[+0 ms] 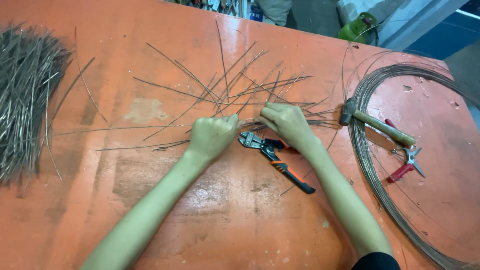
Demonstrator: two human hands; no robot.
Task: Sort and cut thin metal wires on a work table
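On the worn orange-painted bench (150, 210), two hands meet at mid-surface: the left hand (212, 136) and right hand (285, 122) each keep a tight grip pinching thin cut steel wires (230, 90), some twenty strewn fanwise behind. One black-and-orange bolt cutter (275, 157) lies under the wrists; one wooden-handled hammer (375, 124), one red-handled snips (407, 162), one wire coil (400, 150) lie rightward; one dense wire bundle (25, 105) leftward.

Both bare forearms are stretched forward and angled inward, so the hands nearly meet in the middle. The left hand (212, 136) is curled into a loose fist, knuckles up, thumb pointed toward the other hand. The right hand (286, 122) is bent at the wrist, fingers pinched together.
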